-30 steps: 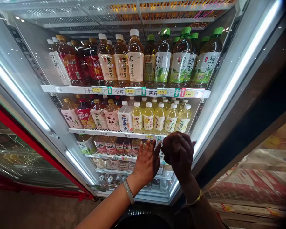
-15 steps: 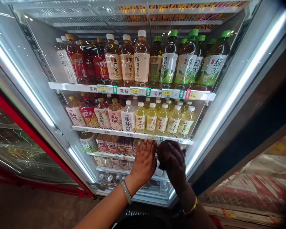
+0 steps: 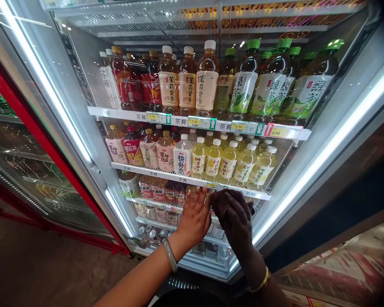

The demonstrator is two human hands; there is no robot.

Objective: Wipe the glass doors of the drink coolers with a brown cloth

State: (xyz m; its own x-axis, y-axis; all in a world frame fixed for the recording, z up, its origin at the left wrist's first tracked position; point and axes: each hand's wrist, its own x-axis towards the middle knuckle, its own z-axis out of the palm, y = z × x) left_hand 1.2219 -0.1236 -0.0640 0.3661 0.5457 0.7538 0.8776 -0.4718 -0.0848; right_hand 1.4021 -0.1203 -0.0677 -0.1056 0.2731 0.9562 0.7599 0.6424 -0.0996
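My left hand, with a pale bangle on its wrist, reaches into an open drinks fridge with its fingers stretched out, just below the price rail of the second shelf. My right hand, dark in shadow and wearing a gold bangle, is right beside it with its fingers curled; what they hold, if anything, is hidden. Both hands are in front of the third shelf, whose small tea bottles stand to the left of them. Pale yellow bottles stand on the shelf directly above the hands.
The top shelf carries green-capped tea bottles, beige-labelled bottles and red-labelled ones. Lit strips run down both sides of the fridge. A red-framed glass fridge stands at the left, and packaged goods lie at the lower right.
The view has shifted left and down, so the fridge sits further right. Both hands have stayed close together at the third shelf; the right hand's fingers curled lower under the price rail.
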